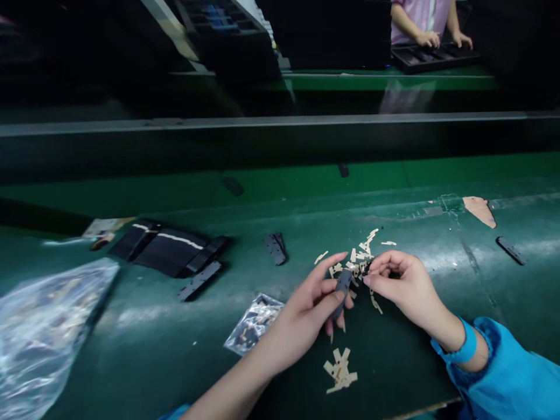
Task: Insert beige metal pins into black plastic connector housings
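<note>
My left hand (pixel 312 303) is closed around a small dark grey plastic piece (pixel 343 286), held between thumb and fingers. Just to its right, my right hand (pixel 400 280) pinches with thumb and fingertips; a small dark bit shows at the tips, too small to name. Scattered cream-coloured strips (pixel 362 251) lie on the green surface around and behind the fingertips. Nearer to me is a second small heap of cream strips (pixel 341 372). A clear bag of small parts (pixel 254 324) lies left of my left hand, partly behind the forearm.
Several dark plastic pieces like the held one (pixel 276 248) lie about. To the left are a black flat pouch-like item (pixel 168 248) and a large clear plastic bag (pixel 48 332). Beyond a raised rail (pixel 280 122), another person's hands (pixel 431 39) work over a black tray (pixel 433 61).
</note>
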Tool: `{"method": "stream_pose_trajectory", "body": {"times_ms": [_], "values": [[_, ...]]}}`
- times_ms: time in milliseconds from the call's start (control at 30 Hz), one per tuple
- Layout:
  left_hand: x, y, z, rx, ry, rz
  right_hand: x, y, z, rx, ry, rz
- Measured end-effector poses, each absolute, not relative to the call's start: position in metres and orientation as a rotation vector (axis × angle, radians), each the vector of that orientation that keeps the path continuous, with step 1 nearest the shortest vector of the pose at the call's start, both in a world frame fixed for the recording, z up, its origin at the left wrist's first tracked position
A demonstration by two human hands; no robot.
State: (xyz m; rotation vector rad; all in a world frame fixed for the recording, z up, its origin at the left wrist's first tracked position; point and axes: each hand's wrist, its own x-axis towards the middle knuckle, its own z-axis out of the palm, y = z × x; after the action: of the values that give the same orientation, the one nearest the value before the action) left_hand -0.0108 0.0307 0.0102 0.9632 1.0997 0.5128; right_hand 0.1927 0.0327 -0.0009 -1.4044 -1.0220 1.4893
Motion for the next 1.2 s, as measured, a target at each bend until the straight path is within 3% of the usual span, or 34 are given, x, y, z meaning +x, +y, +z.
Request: {"method": "stream_pose_trajectory", "body": {"times_ms": [600,967,1200], "values": [[-0.004,0.021,0.003,0.984,1.060,0.499,0.196,0.035,0.002,-1.457,-0.993,1.563],[0.000,0.018,-0.001,1.012,1.040,0.518,0.195,0.037,0.013,-1.498,-0.729,1.907],[-0.002,0.019,-0.001,1.070,1.018,0.494,0.193,0.039,0.012,-1.547,-0.800,1.812]]}}
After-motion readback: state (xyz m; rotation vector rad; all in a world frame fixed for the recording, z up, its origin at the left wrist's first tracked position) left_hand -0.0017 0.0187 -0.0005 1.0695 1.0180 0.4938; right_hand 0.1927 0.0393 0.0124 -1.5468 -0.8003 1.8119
